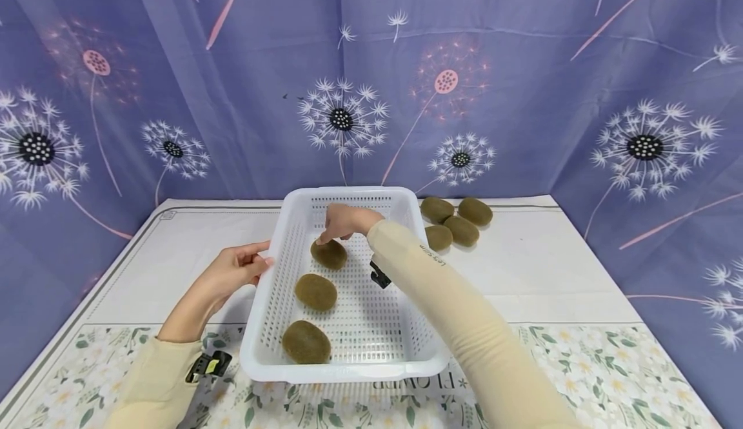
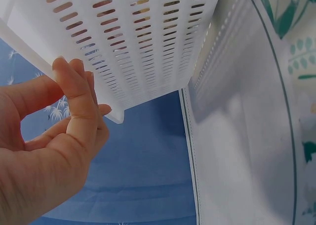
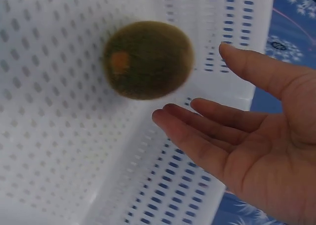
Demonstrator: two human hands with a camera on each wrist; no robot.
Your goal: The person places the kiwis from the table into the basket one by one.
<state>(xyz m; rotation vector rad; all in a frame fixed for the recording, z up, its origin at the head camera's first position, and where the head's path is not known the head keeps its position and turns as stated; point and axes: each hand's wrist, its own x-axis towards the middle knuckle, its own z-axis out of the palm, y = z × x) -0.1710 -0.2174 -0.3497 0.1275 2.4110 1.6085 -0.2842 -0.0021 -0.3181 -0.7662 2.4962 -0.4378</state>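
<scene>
A white perforated plastic basket (image 1: 342, 372) holds three brown kiwis in a row along its left side: a far kiwi (image 1: 329, 256), a middle kiwi (image 1: 316, 292) and a near kiwi (image 1: 306, 342). My left hand (image 1: 229, 273) grips the basket's left rim; in the left wrist view its bent fingers (image 2: 74, 89) are at the rim's edge. Inside the basket, my right hand (image 1: 342, 220) is over the far kiwi. The right wrist view shows that kiwi (image 3: 148, 60) on the basket floor, just off the spread thumb and fingers of my right hand (image 3: 256, 131).
Several more kiwis (image 1: 462, 231) lie grouped on the white cloth, against the basket's right side at the back. A floral cloth (image 1: 586, 371) covers the table's front. Purple dandelion-print curtains (image 1: 371, 61) stand behind and at both sides.
</scene>
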